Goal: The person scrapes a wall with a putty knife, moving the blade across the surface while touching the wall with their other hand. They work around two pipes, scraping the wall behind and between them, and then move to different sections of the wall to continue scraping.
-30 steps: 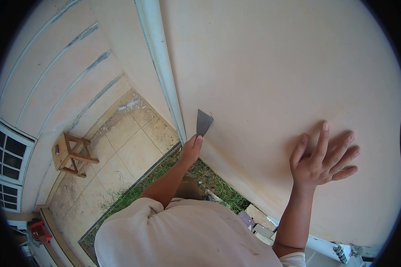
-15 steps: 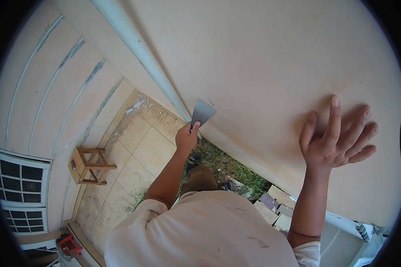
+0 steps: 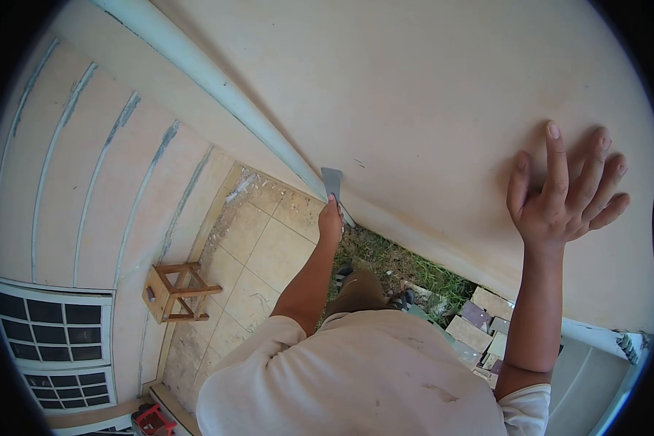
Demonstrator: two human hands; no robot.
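Observation:
My left hand (image 3: pixel 331 219) is wrapped round the handle of a putty knife (image 3: pixel 332 182), its grey blade pointing up along the wall. The blade sits right beside a pale pipe (image 3: pixel 232 105) running down the wall, and appears narrow from this angle. Fingers spread, my right hand (image 3: pixel 563 196) lies against the smooth beige wall (image 3: pixel 429 87) on the right and holds nothing. A few short dark marks show on the wall to the right of the blade.
A wooden stool (image 3: pixel 168 291) stands on the tiled floor (image 3: pixel 269 251) at left, near a white-framed window (image 3: pixel 54 327). Grass (image 3: pixel 392 254) grows along the wall's foot. Loose tile pieces (image 3: pixel 469 334) lie below my right arm. A red object (image 3: pixel 152 420) is at bottom left.
The putty knife has turned, so its blade looks narrower and sits closer to the pipe. My right hand stays spread on the wall, slightly higher. The whole view has shifted.

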